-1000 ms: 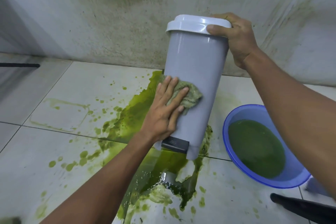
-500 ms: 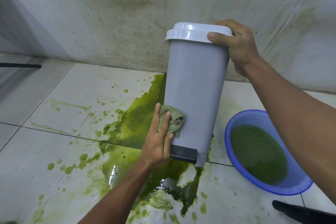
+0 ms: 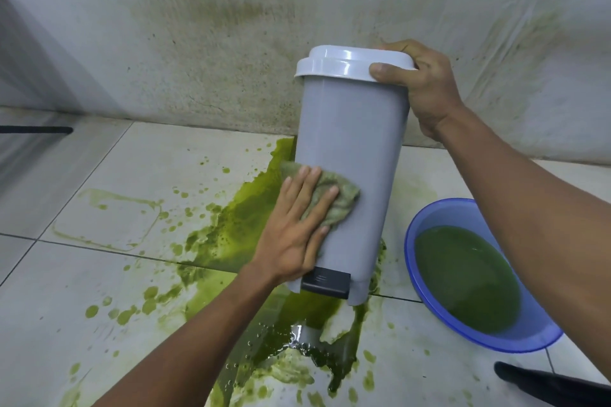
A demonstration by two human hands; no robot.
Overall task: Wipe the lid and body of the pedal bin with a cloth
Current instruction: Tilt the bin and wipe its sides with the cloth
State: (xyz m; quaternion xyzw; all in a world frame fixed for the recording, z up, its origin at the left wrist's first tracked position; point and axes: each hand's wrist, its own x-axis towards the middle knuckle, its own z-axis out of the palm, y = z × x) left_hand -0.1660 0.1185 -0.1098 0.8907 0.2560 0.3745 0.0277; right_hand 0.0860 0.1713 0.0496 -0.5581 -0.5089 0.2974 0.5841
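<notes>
At centre frame the pedal bin (image 3: pixel 350 142) leans slightly over the green spill (image 3: pixel 244 218), the right hand (image 3: pixel 426 89) curled round its lid (image 3: pixel 344 64). With fingers flat, the left hand (image 3: pixel 297 231) presses the cloth (image 3: pixel 337 198) mid-body, up from beside the pedal (image 3: pixel 325 282) a moment ago. Body wiping continues; the lid is perhaps still undone.

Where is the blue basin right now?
In the head view the blue basin sits on the tiled floor at lower right, just right of the base of the pedal bin, holding green liquid.
</notes>
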